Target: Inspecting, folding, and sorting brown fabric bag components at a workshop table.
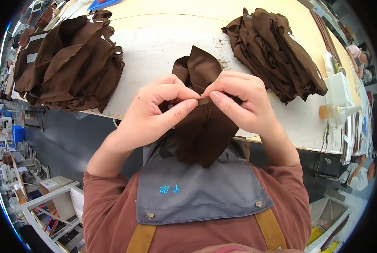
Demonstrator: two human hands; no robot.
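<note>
Both my hands meet in the middle, at the near edge of the table, over a piece of brown fabric (205, 135). My left hand (165, 103) pinches its edge between thumb and forefinger. Right beside it, my right hand (239, 99) pinches the same edge, the fingertips of both hands almost touching. Part of the fabric stands up in a fold beyond my hands, and the rest hangs down over my grey apron (201, 189). Anything small between the fingertips is too hidden to make out.
A heap of brown fabric pieces (70, 63) lies at the left of the pale table (154, 38), another brown pile (272, 55) at the right. Thread scraps lie between them. A white container (339, 89) and a small amber bottle (327, 111) stand at the right edge. People sit farther right.
</note>
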